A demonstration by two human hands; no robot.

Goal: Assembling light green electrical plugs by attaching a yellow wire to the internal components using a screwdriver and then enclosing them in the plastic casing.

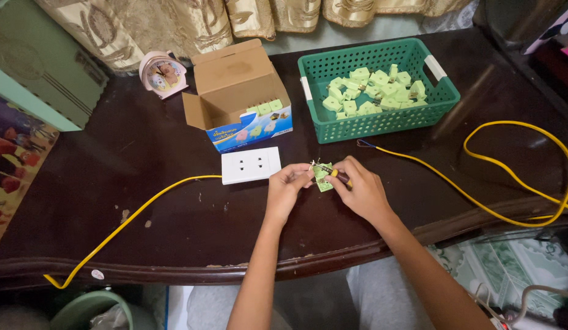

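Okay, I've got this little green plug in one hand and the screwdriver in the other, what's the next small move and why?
Probably keep turning the screwdriver with the right hand: its tip sits on the green plug, which the left hand pinches just above the table. Whether the screw is tight is too small to tell.

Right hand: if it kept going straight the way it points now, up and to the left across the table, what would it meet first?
The right hand points toward the small green plug part and the left hand holding it, so those come first. Beyond them lies the white socket plate. Height above the table is unclear.
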